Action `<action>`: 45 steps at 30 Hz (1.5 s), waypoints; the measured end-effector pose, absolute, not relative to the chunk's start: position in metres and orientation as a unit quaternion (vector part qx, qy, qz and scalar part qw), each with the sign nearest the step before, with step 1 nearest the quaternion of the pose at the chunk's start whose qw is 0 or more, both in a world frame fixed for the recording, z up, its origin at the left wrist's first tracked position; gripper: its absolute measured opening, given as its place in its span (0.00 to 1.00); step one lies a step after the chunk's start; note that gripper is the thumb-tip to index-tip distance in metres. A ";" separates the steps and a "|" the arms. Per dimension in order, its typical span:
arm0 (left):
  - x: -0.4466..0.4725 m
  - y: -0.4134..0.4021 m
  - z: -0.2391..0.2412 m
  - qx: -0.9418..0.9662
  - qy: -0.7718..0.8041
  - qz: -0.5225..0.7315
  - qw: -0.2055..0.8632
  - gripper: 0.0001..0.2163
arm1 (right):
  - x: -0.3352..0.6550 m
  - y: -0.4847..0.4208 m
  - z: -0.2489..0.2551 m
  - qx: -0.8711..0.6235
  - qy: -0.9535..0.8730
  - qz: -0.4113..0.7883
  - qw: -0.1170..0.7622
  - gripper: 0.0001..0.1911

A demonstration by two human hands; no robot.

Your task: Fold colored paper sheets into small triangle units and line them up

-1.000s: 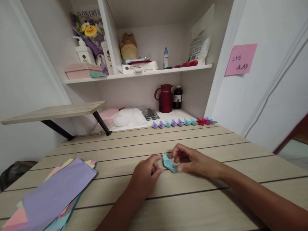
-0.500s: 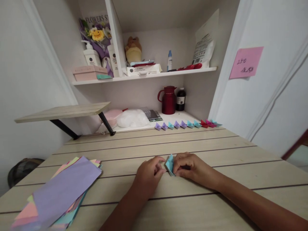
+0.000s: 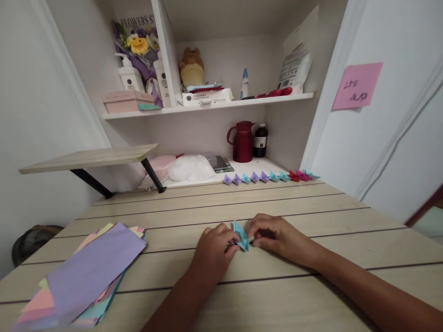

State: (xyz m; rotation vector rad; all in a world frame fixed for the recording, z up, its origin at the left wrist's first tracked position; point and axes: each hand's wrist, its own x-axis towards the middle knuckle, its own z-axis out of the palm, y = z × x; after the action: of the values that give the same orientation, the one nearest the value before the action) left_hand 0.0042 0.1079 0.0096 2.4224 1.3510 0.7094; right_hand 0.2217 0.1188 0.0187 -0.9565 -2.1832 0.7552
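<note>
A stack of coloured paper sheets was spread at the near left corner of the wooden table, well apart from the hands. At the middle of the table a small blue folded paper was pinched from both sides: the left hand was closed on its left edge and the right hand on its right, the two hands brought together around it just above the boards. The piece was judged to be partly folded, not yet matching the finished shapes beyond. A row of small folded paper boats in purple, blue and red was lined up along the far edge, so much of the folding seemed done, with many sheets left. Behind, a red jug and a dark bottle were kept in a white alcove under a cluttered shelf; a pink note was stuck to the right wall.
</note>
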 end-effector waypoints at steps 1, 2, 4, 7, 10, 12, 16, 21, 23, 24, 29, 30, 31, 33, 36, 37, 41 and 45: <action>0.004 0.108 0.009 0.836 0.470 0.247 0.139 0.05 | 0.222 0.119 0.019 -0.370 -0.824 0.291 0.313 0.04; 0.004 0.108 0.009 0.835 0.471 0.248 0.139 0.05 | 0.222 0.119 0.018 -0.375 -0.822 0.296 0.312 0.04; 0.004 0.108 0.008 0.834 0.474 0.248 0.139 0.05 | 0.221 0.118 0.019 -0.374 -0.823 0.298 0.308 0.04; 0.004 0.108 0.007 0.833 0.474 0.248 0.138 0.06 | 0.218 0.116 0.020 -0.366 -0.833 0.282 0.303 0.06; 0.003 0.109 0.006 0.833 0.474 0.250 0.140 0.06 | 0.215 0.113 0.020 -0.362 -0.844 0.254 0.304 0.09; 0.003 0.110 0.005 0.832 0.473 0.252 0.143 0.06 | 0.213 0.111 0.019 -0.362 -0.853 0.223 0.302 0.10; 0.004 0.110 0.006 0.829 0.476 0.254 0.147 0.06 | 0.208 0.110 0.016 -0.364 -0.872 0.148 0.292 0.10; 0.005 0.109 0.009 0.827 0.481 0.250 0.151 0.06 | 0.204 0.111 0.012 -0.371 -0.874 0.126 0.287 0.07; 0.005 0.109 0.009 0.827 0.479 0.251 0.154 0.06 | 0.203 0.111 0.013 -0.383 -0.867 0.134 0.288 0.08; 0.005 0.109 0.009 0.827 0.478 0.252 0.156 0.06 | 0.203 0.112 0.013 -0.390 -0.862 0.143 0.291 0.08; 0.004 0.110 0.007 0.824 0.475 0.262 0.164 0.06 | 0.202 0.114 0.014 -0.409 -0.836 0.207 0.302 0.09; 0.004 0.110 0.007 0.823 0.476 0.264 0.166 0.06 | 0.202 0.114 0.014 -0.410 -0.834 0.215 0.302 0.08; 0.004 0.111 0.007 0.822 0.477 0.264 0.166 0.06 | 0.203 0.115 0.013 -0.409 -0.832 0.220 0.302 0.08; 0.004 0.111 0.006 0.821 0.479 0.264 0.167 0.06 | 0.203 0.115 0.012 -0.408 -0.831 0.219 0.308 0.06; 0.004 0.111 0.006 0.822 0.475 0.268 0.164 0.06 | 0.203 0.114 0.011 -0.408 -0.832 0.202 0.319 0.05; 0.004 0.111 0.006 0.822 0.474 0.269 0.164 0.06 | 0.203 0.114 0.011 -0.406 -0.833 0.196 0.321 0.04; 0.005 0.111 0.006 0.820 0.478 0.269 0.165 0.06 | 0.202 0.113 0.011 -0.390 -0.840 0.187 0.327 0.05; 0.003 0.113 0.003 0.779 0.504 0.320 0.192 0.07 | 0.203 0.114 0.010 -0.389 -0.822 0.221 0.352 0.08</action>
State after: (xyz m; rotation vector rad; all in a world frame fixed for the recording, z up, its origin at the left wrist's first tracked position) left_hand 0.0032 0.1130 0.0033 2.1866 1.4140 0.8981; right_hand 0.2033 0.1142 0.0101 -1.0068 -2.1280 0.5726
